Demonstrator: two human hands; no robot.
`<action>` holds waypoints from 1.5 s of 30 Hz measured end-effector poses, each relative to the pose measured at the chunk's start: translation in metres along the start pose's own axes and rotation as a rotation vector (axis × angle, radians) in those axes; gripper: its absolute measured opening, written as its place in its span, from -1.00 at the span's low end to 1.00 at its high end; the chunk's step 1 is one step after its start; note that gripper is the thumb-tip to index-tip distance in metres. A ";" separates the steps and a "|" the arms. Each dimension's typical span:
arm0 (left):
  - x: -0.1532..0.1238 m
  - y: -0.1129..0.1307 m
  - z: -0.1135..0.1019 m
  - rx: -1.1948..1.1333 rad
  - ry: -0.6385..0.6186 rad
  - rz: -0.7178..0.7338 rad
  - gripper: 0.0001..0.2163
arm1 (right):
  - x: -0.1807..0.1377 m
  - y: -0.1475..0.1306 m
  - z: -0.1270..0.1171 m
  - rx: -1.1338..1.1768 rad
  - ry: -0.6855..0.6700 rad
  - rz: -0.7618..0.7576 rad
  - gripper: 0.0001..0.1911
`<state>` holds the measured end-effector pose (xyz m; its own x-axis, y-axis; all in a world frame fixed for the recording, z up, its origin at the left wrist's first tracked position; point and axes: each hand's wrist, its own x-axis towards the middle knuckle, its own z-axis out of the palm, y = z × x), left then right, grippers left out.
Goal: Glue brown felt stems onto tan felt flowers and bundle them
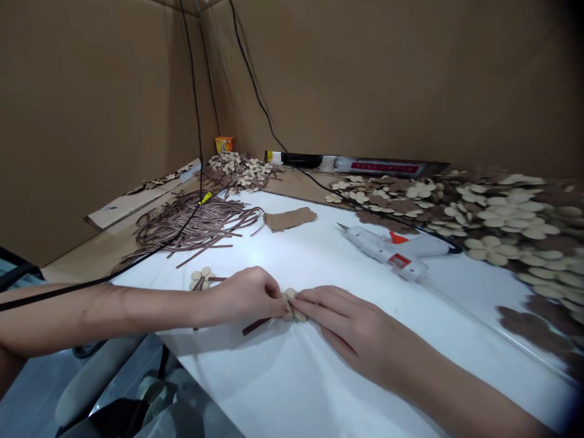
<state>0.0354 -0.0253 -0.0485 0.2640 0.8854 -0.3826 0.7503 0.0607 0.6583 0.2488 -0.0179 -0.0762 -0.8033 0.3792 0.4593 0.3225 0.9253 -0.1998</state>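
The left hand [250,298] is curled shut at the cream flower [291,294], its exact grip hidden; the right hand [349,322] lies flat, straight fingers touching the petals. A brown strip [255,327] emerges below the left hand. Well beyond both hands, a white pack [378,166] bears a red label, its pale writing unreadable.

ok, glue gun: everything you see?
White, plastic-looking glue gun with an orange trigger, orange-edged window and pointed nozzle aimed left. It lies on its side on the table, handle rightward. A black cord meets the handle's end; a clear rod trails from the rear. The right hand is apart from it.
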 end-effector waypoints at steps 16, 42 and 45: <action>0.000 0.004 -0.006 -0.039 -0.078 -0.019 -0.79 | 0.005 0.006 -0.006 -0.057 0.027 -0.101 -0.68; -0.014 0.012 -0.046 0.297 -0.181 0.057 -0.67 | 0.014 -0.001 -0.011 -0.112 -0.163 -0.113 -0.67; -0.025 0.013 -0.050 0.537 0.054 0.128 -0.66 | 0.016 -0.002 -0.012 -0.103 -0.185 -0.097 -0.71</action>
<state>0.0084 -0.0236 0.0026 0.3528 0.8935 -0.2778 0.9215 -0.2802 0.2691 0.2413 -0.0133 -0.0579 -0.9080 0.2885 0.3038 0.2812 0.9572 -0.0685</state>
